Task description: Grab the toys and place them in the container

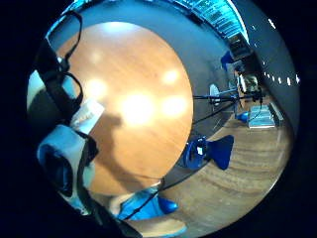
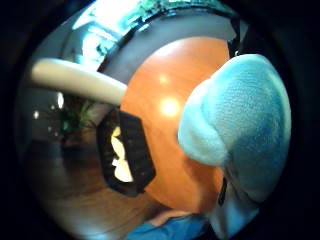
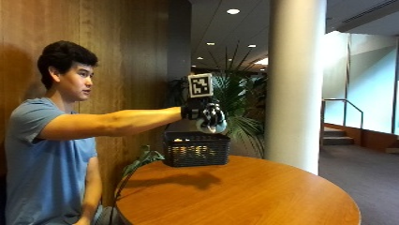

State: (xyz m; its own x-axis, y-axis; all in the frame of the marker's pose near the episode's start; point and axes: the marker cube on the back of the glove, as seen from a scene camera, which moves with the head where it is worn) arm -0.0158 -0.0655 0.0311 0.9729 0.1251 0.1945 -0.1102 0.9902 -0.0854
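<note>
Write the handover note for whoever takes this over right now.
Right hand: raised above the basket, fingers curled round a pale plush toy.
Basket: at the far edge of the round table, with pale things already inside; what they are cannot be told.
Done: toy picked up and carried over the basket.
Left: release the toy into the basket. No other toys show on the table.

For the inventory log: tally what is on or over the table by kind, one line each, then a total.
Baskets: 1, the black basket standing on the round wooden table, with pale things inside that cannot be counted.
Soft toys: 1, the light plush toy gripped by the gloved right hand above the basket.
Total: 2 countable things.
</note>
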